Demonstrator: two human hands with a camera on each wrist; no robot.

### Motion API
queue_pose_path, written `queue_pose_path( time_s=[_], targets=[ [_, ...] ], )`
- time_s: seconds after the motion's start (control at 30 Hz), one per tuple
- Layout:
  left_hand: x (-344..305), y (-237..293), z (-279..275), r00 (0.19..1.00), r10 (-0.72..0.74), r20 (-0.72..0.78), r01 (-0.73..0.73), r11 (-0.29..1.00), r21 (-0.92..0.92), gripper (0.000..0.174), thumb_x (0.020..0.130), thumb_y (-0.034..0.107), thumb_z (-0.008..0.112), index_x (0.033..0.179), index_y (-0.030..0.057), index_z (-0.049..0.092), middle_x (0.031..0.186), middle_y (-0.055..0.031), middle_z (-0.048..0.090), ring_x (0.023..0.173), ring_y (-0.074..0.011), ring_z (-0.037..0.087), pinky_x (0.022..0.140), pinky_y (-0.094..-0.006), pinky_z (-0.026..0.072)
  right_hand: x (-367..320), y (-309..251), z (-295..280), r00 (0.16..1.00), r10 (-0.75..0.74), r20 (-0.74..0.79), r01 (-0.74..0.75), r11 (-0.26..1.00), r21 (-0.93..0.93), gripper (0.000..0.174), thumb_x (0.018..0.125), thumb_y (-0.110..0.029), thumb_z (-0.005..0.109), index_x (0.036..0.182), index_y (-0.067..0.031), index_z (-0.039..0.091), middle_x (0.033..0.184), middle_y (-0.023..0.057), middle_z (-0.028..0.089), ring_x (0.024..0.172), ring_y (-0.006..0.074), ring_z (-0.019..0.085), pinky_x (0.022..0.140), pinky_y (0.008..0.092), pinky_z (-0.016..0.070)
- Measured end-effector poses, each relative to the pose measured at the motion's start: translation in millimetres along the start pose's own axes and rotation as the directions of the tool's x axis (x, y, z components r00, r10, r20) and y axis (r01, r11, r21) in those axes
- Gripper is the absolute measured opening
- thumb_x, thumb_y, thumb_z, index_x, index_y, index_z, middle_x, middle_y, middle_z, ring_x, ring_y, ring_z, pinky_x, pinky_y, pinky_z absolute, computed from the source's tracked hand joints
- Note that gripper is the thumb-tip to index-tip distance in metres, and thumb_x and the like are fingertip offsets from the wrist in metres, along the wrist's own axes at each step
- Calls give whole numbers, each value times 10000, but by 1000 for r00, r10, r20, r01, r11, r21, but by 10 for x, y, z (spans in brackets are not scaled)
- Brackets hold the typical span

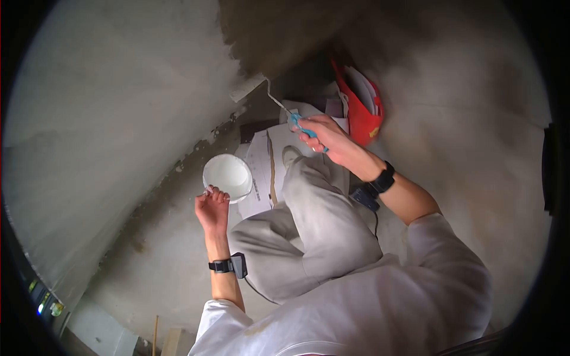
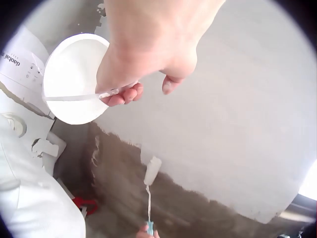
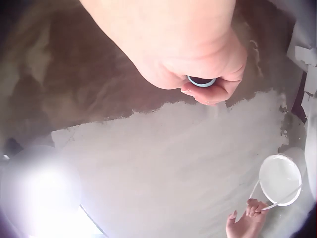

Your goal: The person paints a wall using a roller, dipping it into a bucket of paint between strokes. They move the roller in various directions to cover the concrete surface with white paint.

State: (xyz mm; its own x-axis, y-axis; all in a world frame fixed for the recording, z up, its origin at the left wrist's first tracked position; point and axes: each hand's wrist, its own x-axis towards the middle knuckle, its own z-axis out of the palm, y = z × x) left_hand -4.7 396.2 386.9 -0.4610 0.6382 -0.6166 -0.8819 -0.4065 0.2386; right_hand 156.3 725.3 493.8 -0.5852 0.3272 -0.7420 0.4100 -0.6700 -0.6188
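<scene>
My right hand point(image 1: 323, 137) grips the blue handle point(image 1: 306, 127) of a small paint roller, whose white sleeve point(image 1: 248, 89) lies against the wall at the border between white and brown. In the left wrist view the roller sleeve point(image 2: 152, 171) shows on that same border. The fingers of my left hand point(image 1: 212, 209) are curled round the thin handle point(image 2: 69, 98) of a white bucket point(image 1: 228, 178). The right wrist view shows the left hand point(image 3: 246, 220) beside the bucket point(image 3: 280, 179) with the handle in its fingers; the right hand point(image 3: 208, 69) hides most of the roller.
A red bag point(image 1: 363, 118) with papers or sheets inside stands against the far wall. Flattened cardboard point(image 1: 256, 172) lies on the floor by the bent legs point(image 1: 332, 225). The wall is white point(image 1: 119, 89) on one side and brown point(image 1: 279, 29) on the other.
</scene>
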Motion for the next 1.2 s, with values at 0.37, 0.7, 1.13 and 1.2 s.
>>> queue_pose_path(
  time_s=[0.37, 0.7, 1.13, 1.2],
  targets=[
    [765, -126, -1598, 992, 114, 61, -114, 993, 7, 174, 826, 190, 507, 908, 37, 521, 736, -16, 395, 689, -148, 373, 741, -311, 365, 168, 855, 26, 973, -198, 119, 204, 978, -35, 214, 987, -217, 540, 1019, -14, 597, 717, -17, 508, 530, 6, 350, 419, 180, 226],
    [1001, -182, -1809, 982, 183, 39, -179, 980, -84, 154, 840, 181, 494, 871, 31, 511, 702, -18, 366, 662, -147, 349, 705, -303, 355, 437, 995, 8, 958, -273, 85, 280, 957, -73, 254, 1003, -232, 540, 1046, 13, 590, 726, -21, 502, 522, -19, 347, 409, 152, 239],
    [994, -176, -2155, 971, 233, -61, -240, 961, -141, 126, 824, 206, 521, 788, 95, 474, 657, -2, 355, 611, -145, 339, 657, -310, 342, 379, 924, -14, 959, -251, 135, 263, 962, -78, 251, 996, -212, 554, 1050, 32, 574, 727, -17, 505, 524, -6, 367, 409, 154, 241],
    [1043, -150, -2182, 965, 261, -37, -264, 955, -133, 130, 825, 208, 523, 781, 96, 475, 655, -1, 351, 606, -144, 335, 653, -309, 341, 408, 945, -36, 959, -247, 138, 258, 964, -69, 243, 995, -210, 555, 1044, 27, 577, 728, -21, 505, 525, -6, 367, 413, 154, 243]
  ],
)
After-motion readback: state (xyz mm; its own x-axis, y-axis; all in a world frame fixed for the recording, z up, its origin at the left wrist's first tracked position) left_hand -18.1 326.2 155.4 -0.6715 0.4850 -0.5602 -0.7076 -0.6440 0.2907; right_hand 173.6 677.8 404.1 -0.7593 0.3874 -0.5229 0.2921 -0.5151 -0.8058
